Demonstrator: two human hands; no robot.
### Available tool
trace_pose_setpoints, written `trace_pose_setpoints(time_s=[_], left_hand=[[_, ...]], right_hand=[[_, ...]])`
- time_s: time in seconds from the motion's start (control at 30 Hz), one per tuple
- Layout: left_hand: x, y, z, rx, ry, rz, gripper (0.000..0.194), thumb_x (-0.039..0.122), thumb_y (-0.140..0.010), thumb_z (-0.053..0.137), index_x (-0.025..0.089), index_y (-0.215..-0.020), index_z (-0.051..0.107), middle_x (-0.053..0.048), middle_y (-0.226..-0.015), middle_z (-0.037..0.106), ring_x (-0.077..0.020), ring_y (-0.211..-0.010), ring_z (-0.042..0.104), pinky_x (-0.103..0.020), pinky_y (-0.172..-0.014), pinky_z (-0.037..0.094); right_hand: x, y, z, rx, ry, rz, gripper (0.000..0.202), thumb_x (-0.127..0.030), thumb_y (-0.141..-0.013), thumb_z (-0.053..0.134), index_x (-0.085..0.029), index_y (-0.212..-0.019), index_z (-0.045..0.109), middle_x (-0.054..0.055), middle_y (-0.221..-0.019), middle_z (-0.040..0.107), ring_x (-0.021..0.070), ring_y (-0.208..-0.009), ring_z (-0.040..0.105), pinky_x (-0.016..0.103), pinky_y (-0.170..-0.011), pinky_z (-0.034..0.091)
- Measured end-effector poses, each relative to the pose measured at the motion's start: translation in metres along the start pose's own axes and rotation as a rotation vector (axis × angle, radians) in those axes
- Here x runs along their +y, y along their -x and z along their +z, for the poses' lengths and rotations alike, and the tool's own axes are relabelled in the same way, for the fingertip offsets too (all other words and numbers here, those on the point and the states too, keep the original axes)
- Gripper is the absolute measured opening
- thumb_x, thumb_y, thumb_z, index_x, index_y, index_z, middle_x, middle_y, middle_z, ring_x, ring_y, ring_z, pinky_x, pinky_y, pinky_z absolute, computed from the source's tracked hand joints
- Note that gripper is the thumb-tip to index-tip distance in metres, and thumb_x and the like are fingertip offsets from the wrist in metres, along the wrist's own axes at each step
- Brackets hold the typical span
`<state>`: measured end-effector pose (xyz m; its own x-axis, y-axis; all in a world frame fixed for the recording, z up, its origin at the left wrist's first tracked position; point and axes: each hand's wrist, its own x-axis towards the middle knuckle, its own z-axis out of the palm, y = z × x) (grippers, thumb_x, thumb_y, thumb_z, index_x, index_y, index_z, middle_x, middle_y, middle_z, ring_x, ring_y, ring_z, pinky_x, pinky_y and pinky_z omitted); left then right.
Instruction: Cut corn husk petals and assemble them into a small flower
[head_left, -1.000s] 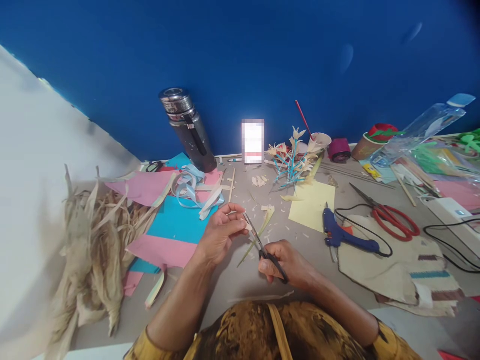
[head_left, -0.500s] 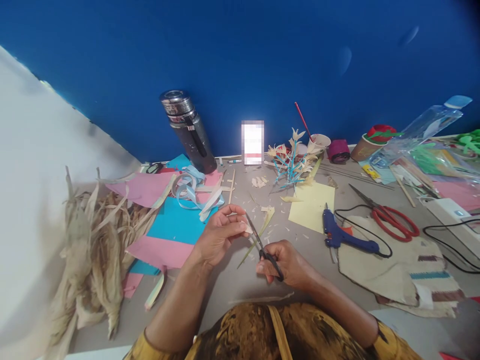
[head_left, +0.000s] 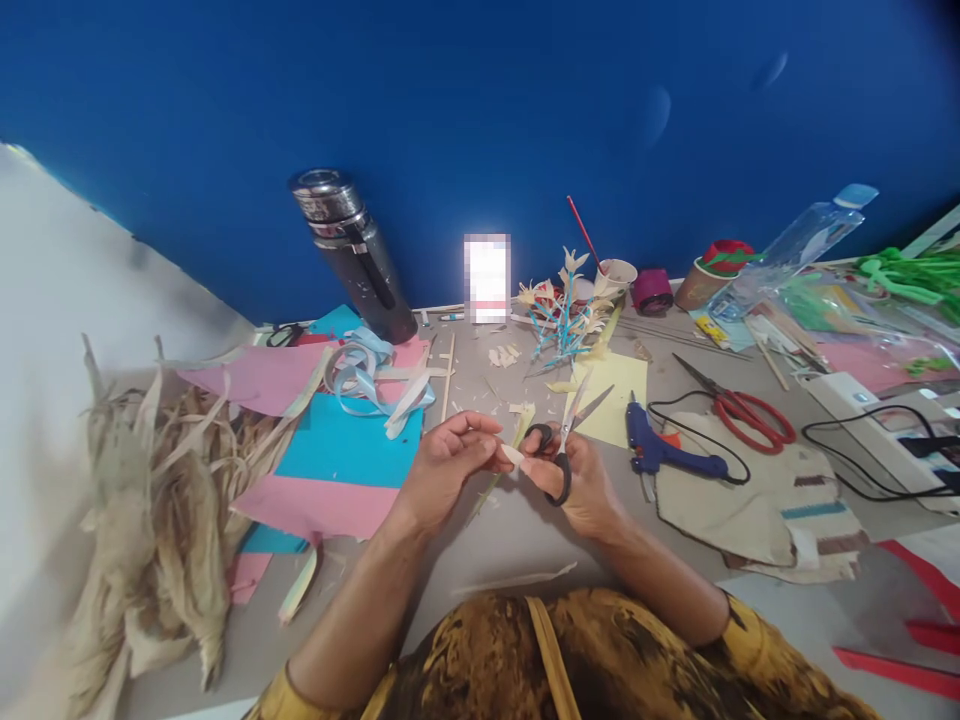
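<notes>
In the middle of the head view, my left hand (head_left: 450, 470) pinches a small pale piece of husk (head_left: 511, 455) between thumb and fingers. My right hand (head_left: 585, 490) holds black-handled scissors (head_left: 561, 478), their blades spread apart and pointing up and away from the husk piece. The right thumb touches the near end of that piece. Under the hands lies a longer greenish husk strip (head_left: 523, 422). Beyond them stand husk flowers on blue stems (head_left: 568, 325), and a little pile of cut pale pieces (head_left: 504, 355) lies to their left.
At left are dried corn husks (head_left: 176, 560), pink and blue sheets (head_left: 352, 440), light-blue ribbon (head_left: 352, 375) and a dark flask (head_left: 367, 270). A blue glue gun (head_left: 675, 455), red-handled scissors (head_left: 754, 420), cloth (head_left: 735, 510), power strip (head_left: 862, 420) and plastic bottle (head_left: 795, 240) occupy the right.
The scissors have turned away from the husk piece, and their blades have spread. My right hand has moved up to the piece, its thumb now touching it. The view has shifted slightly right.
</notes>
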<state>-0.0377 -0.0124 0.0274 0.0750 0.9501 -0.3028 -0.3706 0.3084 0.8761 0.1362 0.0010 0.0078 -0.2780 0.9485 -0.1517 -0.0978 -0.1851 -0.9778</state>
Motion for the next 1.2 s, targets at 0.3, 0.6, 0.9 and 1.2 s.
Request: trace_pose_setpoints(time_s=[0.3,0.6,0.9,1.2], left_hand=[[-0.009,0.005,0.006,-0.19,0.016,-0.17,0.027,0.031,-0.066,0.083,0.014,-0.067,0.062,-0.001,-0.062,0.058,-0.0099,-0.054,0.051,-0.022,-0.054,0.035],[-0.014,0.002,0.007,-0.379,0.182,-0.285,0.026,0.026,-0.065,0.082,0.015,-0.06,0.058,-0.001,-0.063,0.055,-0.0109,-0.055,0.049,-0.027,-0.061,0.041],[-0.014,0.003,0.01,-0.327,0.23,-0.316,0.032,0.042,-0.071,0.08,0.014,-0.069,0.065,-0.003,-0.067,0.056,-0.0146,-0.062,0.056,-0.031,-0.068,0.048],[-0.018,0.002,0.014,-0.355,0.397,-0.348,0.028,0.039,-0.076,0.072,0.015,-0.066,0.061,-0.001,-0.065,0.05,-0.0158,-0.062,0.055,-0.035,-0.071,0.048]], right_hand=[[-0.006,0.0,-0.007,-0.253,-0.003,0.021,0.034,-0.039,-0.068,0.08,-0.017,-0.079,0.057,0.0,-0.066,0.062,0.0118,-0.058,0.053,0.022,-0.053,0.039],[-0.009,0.003,-0.015,-0.384,-0.064,0.084,0.037,-0.037,-0.069,0.083,-0.018,-0.08,0.053,0.001,-0.065,0.067,0.0157,-0.06,0.066,0.026,-0.057,0.05],[-0.009,-0.004,-0.023,-0.358,-0.081,0.062,0.037,-0.044,-0.073,0.08,-0.018,-0.079,0.054,0.002,-0.067,0.067,0.0154,-0.056,0.065,0.027,-0.053,0.051],[-0.004,-0.005,-0.02,-0.379,-0.26,0.126,0.038,-0.041,-0.073,0.081,-0.019,-0.08,0.051,0.003,-0.071,0.068,0.0177,-0.056,0.066,0.031,-0.052,0.054]])
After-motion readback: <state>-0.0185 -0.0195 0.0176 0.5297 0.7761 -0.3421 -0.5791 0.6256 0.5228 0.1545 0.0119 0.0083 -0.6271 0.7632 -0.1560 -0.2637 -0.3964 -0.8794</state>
